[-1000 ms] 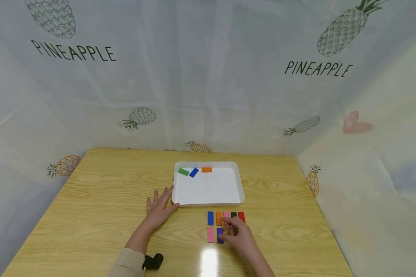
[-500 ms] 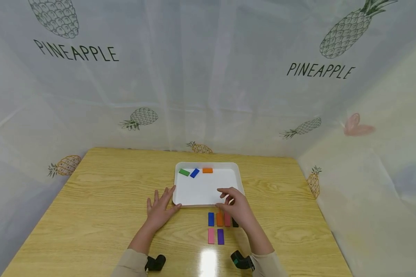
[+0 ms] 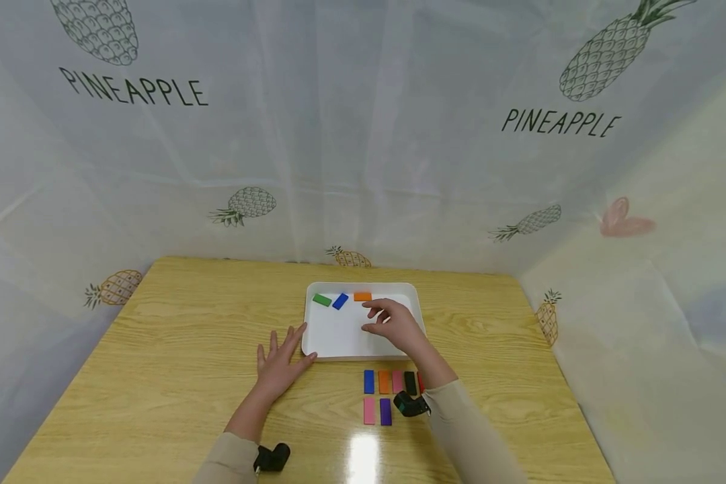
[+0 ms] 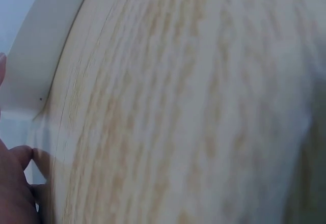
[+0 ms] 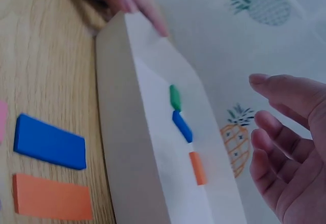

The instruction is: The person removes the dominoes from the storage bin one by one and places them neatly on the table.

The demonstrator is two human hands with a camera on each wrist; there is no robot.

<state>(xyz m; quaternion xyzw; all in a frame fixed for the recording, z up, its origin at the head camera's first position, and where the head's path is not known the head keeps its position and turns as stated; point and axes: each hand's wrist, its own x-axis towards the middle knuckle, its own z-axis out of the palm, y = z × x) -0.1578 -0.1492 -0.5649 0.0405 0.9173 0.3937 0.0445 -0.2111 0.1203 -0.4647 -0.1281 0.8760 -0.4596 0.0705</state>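
Observation:
My left hand point(image 3: 276, 373) lies with spread fingers at the near left corner of the white tray point(image 3: 333, 339), its fingertips at the rim. Over the tray's right half hovers my right hand point(image 3: 397, 327); its thumb and index finger stand apart with nothing between them. Along the tray's far side lie three flat blocks: a green block point(image 3: 322, 300), a blue block point(image 3: 340, 301) and an orange block point(image 3: 363, 296). The orange one is just beyond the right fingertips in the head view. The right wrist view shows the loosely bent right fingers point(image 5: 290, 91) holding nothing.
In front of the tray, a row has blue point(image 3: 369, 382), orange point(image 3: 384, 382), pink point(image 3: 397, 382), black point(image 3: 410, 383) and partly hidden red point(image 3: 421, 382) blocks. Nearer are pink point(image 3: 369, 411) and purple point(image 3: 386, 411) blocks. A pineapple-print curtain point(image 3: 351, 134) surrounds the wooden table point(image 3: 206, 323).
My right hand has moved from over the front blocks, forward past the tray's near rim, to over its middle right. My left hand stays at the tray's corner.

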